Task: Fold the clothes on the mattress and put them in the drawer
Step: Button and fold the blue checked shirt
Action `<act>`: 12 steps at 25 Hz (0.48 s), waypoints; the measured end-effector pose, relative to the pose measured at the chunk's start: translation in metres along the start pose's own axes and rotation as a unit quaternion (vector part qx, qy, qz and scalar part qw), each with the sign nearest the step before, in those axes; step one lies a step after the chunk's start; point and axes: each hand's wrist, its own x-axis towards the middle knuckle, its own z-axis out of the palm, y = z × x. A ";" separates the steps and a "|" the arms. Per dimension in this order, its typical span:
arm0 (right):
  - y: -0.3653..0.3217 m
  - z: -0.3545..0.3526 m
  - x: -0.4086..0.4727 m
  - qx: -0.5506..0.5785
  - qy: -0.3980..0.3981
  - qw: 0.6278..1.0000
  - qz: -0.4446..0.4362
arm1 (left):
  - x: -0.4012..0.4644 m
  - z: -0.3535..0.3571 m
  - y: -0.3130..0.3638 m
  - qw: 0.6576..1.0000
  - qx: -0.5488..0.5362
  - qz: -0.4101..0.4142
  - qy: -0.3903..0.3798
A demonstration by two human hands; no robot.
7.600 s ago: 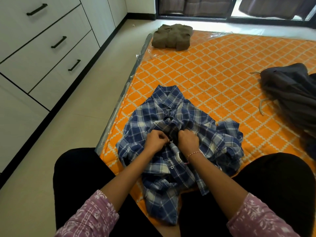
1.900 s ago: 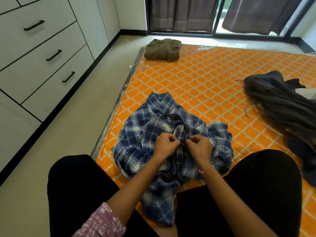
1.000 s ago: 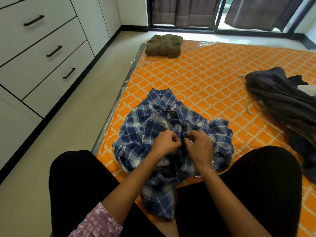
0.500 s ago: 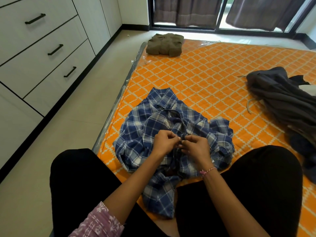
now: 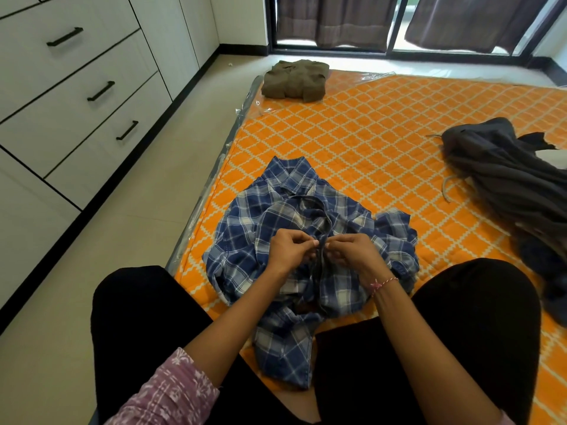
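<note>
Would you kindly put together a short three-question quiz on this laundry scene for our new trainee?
1. True or false: the drawers are all closed.
2. Which garment already lies folded? A) plaid shirt B) olive garment C) dark grey clothes
3. Fill in: the left hand and right hand pinch the shirt's ____ edges.

Key: 1 true; 2 B; 3 front.
</note>
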 end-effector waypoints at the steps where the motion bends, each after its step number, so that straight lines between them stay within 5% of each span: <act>1: 0.000 0.002 0.002 -0.029 0.002 0.999 -0.025 | 0.002 -0.001 0.001 1.000 0.004 0.001 0.001; 12: 0.005 0.022 0.013 -0.324 0.130 0.915 -0.204 | 0.010 0.016 0.002 0.993 0.015 -0.077 0.086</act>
